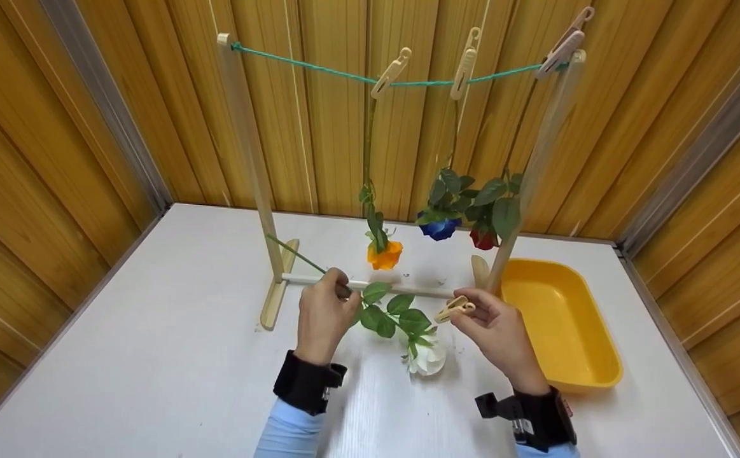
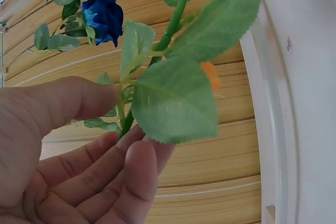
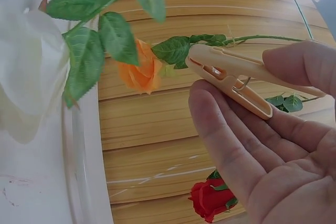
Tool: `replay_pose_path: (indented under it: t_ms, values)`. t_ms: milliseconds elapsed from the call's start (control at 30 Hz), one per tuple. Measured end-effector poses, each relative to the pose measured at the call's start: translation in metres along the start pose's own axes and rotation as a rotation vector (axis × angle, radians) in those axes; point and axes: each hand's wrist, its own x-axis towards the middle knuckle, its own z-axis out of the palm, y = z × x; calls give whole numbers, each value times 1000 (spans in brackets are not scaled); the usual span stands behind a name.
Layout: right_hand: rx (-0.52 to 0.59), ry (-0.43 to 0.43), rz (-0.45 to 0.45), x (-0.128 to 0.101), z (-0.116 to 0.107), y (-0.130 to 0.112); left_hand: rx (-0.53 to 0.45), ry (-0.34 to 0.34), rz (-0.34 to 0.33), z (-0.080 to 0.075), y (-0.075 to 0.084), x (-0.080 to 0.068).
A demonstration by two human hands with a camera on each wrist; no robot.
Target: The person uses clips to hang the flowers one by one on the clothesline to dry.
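My left hand (image 1: 325, 316) pinches the green stem of a white rose (image 1: 427, 356) between thumb and fingers; the stem points up and left, while the bloom hangs low to the right. Its leaves (image 2: 176, 98) fill much of the left wrist view. My right hand (image 1: 494, 327) holds a beige clothespin (image 1: 454, 310) between thumb and fingers, close to the white rose but apart from it. In the right wrist view the clothespin (image 3: 231, 74) has its tip toward the leaves. Behind the hands, an orange rose (image 1: 385, 254) hangs upside down.
A wooden frame (image 1: 249, 146) carries a green cord (image 1: 306, 65) with several clothespins. A blue rose (image 1: 439, 229) and a red rose (image 1: 484, 239) hang near its right post. A yellow basin (image 1: 614, 366) stands at the right on the white table (image 1: 153, 356). Wood-patterned walls surround it.
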Motion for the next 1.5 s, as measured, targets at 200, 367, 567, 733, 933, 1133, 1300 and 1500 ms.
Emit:
replay_pose_path:
  t_ms: [200,367,567,733,933,1133,1300,1500]
  values:
    - [-12,-24,-2,1,4,0,-110,72,27,-8,2,4]
    - [-19,-68,-1,3,8,1,-137,126,90,-12,3,7]
    - [-32,-118,-13,7,14,-3,-81,106,167,-19,8,11]
    - [-33,-130,10,15,17,-15,-39,77,246,-28,14,17]
    - [-24,-125,22,29,16,-32,-19,26,284,-40,23,27]
    - [-66,-137,-26,43,13,-46,42,-2,320,-49,28,38]
    - [-113,-154,-108,54,12,-57,82,-15,375,-55,28,47]
    - [-165,-169,-194,71,12,-77,27,-84,327,-61,28,55]
